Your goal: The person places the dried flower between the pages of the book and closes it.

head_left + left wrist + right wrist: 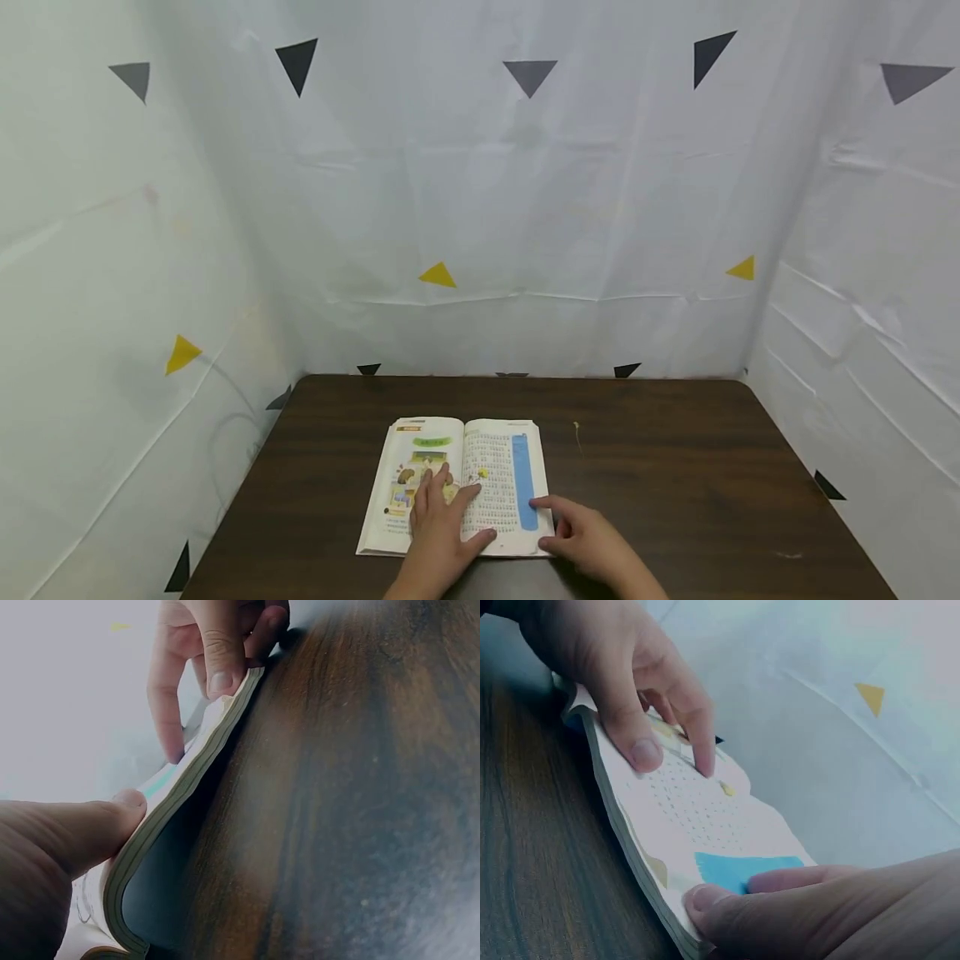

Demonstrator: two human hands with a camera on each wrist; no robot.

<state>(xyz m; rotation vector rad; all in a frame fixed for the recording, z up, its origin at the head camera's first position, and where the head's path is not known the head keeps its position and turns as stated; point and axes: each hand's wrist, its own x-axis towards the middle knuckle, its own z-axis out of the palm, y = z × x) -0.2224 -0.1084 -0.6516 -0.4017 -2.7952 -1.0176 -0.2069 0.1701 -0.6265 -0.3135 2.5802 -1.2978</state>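
Note:
An open book (498, 546) with printed pages lies on the dark wooden table. My left hand (438, 533) rests spread across its middle, fingers over the illustrated left page and thumb on the lower part of the right page. At the lower right corner is my right hand (585, 537). Its index finger touches the blue strip (525, 475), and its thumb presses close to the bottom edge, as the left wrist view also shows. The remaining right fingers curl beside the book's edge. Lines of small print (694, 806) fill the right page between both hands.
The brown tabletop (697, 475) extends to both sides of the book. A thin yellowish mark (577, 433) shows beyond the book's right corner. White sheeting (525, 208) with black, grey and yellow triangles surrounds the table at the back and sides.

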